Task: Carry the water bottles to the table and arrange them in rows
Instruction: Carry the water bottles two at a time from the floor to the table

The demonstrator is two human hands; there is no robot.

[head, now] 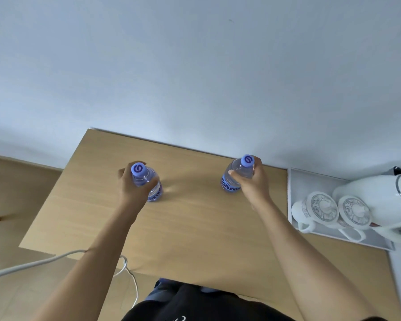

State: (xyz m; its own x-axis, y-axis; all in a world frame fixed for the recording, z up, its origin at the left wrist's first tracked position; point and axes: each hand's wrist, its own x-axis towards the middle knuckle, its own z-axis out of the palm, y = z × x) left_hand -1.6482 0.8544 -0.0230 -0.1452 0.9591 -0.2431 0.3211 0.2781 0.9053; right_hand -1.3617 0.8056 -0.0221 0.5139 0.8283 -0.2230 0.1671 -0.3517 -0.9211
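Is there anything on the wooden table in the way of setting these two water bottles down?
Nothing visible. The left hand and right hand each grip a clear blue-capped bottle over bare light wooden table; the white tray sits off right.

Kettle (389, 200) — cut off at right edge

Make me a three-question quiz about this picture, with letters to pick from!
1. Where is the white tray holding the patterned white mugs?
A. right end of the wooden table
B. floor
C. left end

2. How many clear plastic water bottles with purple caps show?
A. one
B. two
C. four

3. What is the left hand doing?
A. resting flat
B. pointing
C. gripping a bottle

Answers:
1 A, the tray sits at the table's right end.
2 B, one bottle left, another bottle in the right hand.
3 C, fingers wrap it.
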